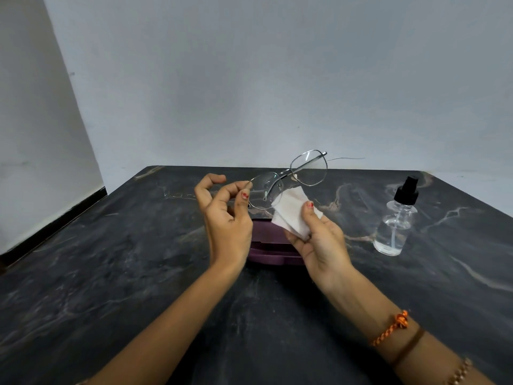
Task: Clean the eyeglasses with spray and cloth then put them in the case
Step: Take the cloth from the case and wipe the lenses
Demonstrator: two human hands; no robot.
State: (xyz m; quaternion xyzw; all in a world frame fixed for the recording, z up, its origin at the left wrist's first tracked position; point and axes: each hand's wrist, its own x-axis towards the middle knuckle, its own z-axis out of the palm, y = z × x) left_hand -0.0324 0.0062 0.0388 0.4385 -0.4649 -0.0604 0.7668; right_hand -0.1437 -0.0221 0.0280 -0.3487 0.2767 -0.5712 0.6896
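Observation:
Thin silver-framed eyeglasses are held up above the table, tilted with the right lens higher. My left hand pinches the rim of the left lens between thumb and forefinger. My right hand holds a folded white cloth just below and right of that lens, touching its edge. A dark purple case lies on the table under both hands, mostly hidden by them. A clear spray bottle with a black pump stands upright to the right.
The dark marbled table reaches a grey wall at the back and ends at an edge on the left, with a white wall corner beyond it.

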